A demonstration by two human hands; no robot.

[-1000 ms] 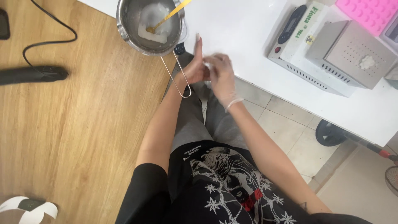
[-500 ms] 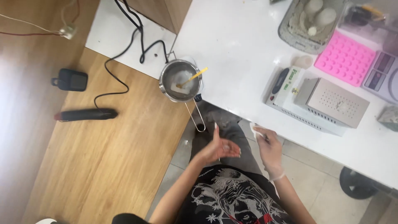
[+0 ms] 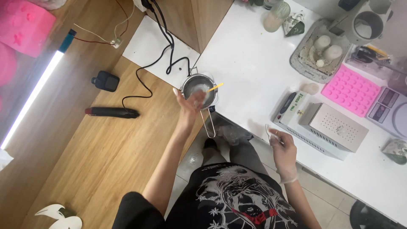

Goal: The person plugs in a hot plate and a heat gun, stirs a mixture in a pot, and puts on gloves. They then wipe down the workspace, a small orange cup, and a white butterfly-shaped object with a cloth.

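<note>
a view from above looked down on a seated person in a black printed shirt [image 3: 237, 199], between a wooden bench [image 3: 97, 161] on their left and a white table [image 3: 254, 72] ahead and to the right.

the left hand [image 3: 190, 104] was raised over a small metal pot [image 3: 199, 90] that sat at the near corner of the table. the fingers were spread and loose, closed on nothing visible; the picture was blurred there, so it was hard to tell whether the hand touched the pot's rim. a yellow stick [image 3: 215, 87] leaned in the pot, its end poking out over the far rim. the pot's wire handle [image 3: 207, 125] hung off the table edge toward the person.

the right hand [image 3: 283, 150], in a thin clear glove, was lower and well apart from the pot, near the table's front edge. its thumb and forefinger were pinched on a small pale thing [image 3: 268, 129], too small to make out.

just beyond the right hand sat a metal box [image 3: 335, 127] with a perforated top, beside a white device [image 3: 292, 108]. farther back lay a pink mould [image 3: 349, 89], a scale [image 3: 390, 104] and a grey tray [image 3: 311, 55] holding pale round pieces.

on the bench lay a black heat tool [image 3: 111, 112] with its cord [image 3: 148, 72] running toward the pot's corner, and a small black block [image 3: 105, 81].
</note>
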